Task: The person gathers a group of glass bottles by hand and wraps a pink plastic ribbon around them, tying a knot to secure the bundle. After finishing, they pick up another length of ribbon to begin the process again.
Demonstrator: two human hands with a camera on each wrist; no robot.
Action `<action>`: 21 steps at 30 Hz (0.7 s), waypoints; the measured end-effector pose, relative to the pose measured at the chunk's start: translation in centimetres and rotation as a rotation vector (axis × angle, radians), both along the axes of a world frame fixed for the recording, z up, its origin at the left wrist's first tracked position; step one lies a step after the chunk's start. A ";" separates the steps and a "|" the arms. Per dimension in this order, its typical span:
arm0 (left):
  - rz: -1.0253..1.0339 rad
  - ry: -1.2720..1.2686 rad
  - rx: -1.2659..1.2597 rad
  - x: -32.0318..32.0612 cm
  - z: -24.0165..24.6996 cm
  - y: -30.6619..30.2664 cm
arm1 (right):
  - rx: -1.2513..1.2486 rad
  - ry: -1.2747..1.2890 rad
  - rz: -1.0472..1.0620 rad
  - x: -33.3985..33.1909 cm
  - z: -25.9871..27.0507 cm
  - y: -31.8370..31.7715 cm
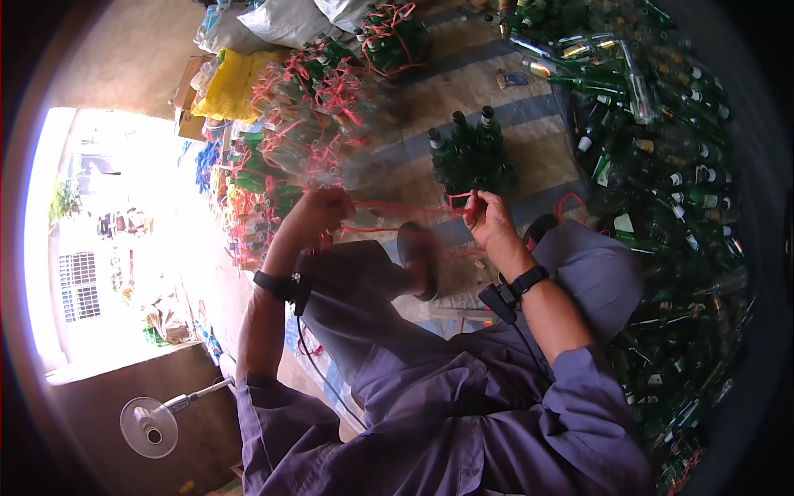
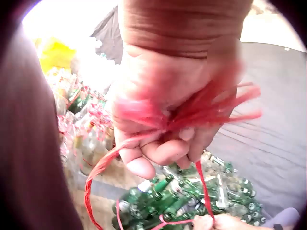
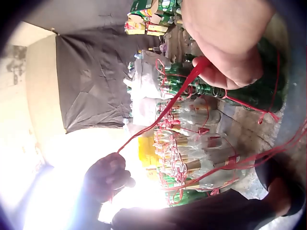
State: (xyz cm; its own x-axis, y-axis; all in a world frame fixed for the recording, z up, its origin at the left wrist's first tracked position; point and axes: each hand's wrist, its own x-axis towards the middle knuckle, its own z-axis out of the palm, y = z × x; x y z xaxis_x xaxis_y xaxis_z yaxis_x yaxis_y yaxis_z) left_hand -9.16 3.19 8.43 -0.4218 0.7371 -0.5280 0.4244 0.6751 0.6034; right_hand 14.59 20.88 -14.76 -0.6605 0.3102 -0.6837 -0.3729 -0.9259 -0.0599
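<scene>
Red plastic twine (image 3: 165,112) stretches between the two hands, above the floor and in front of the knees. The left hand (image 1: 318,217) grips one end, its fingers curled round a bunch of strands (image 2: 206,108) in the left wrist view. Opposite it, the right hand (image 1: 490,221) pinches the twine between thumb and fingers, with a small loop standing at the fingertips. Just beyond the right hand, a compact group of green glass bottles (image 1: 471,157) stands upright on the floor sheet.
Loose green bottles (image 1: 662,165) lie heaped along the right. Clear bottles tied with red twine (image 1: 306,107) crowd the left, beside a yellow sack (image 1: 231,83). White sacks (image 1: 285,25) lie at the back. A small fan (image 1: 149,427) stands at lower left.
</scene>
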 end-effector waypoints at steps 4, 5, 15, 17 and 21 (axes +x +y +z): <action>0.080 -0.012 0.050 -3.9 -0.4 -0.4 | -0.024 0.012 -0.056 0.3 2.8 0.4; 0.118 -0.018 0.072 -4.4 -0.5 -0.2 | -0.024 0.035 -0.065 0.3 3.5 0.4; 0.226 -0.194 0.216 -1.7 -5.2 10.6 | 0.028 0.272 -0.226 0.8 7.3 2.6; 0.169 -0.092 0.254 -1.0 -7.3 13.5 | 0.049 0.247 -0.262 1.3 6.9 3.3; 0.052 -0.007 0.269 1.4 -9.1 19.2 | 0.082 0.203 -0.348 2.2 6.8 4.6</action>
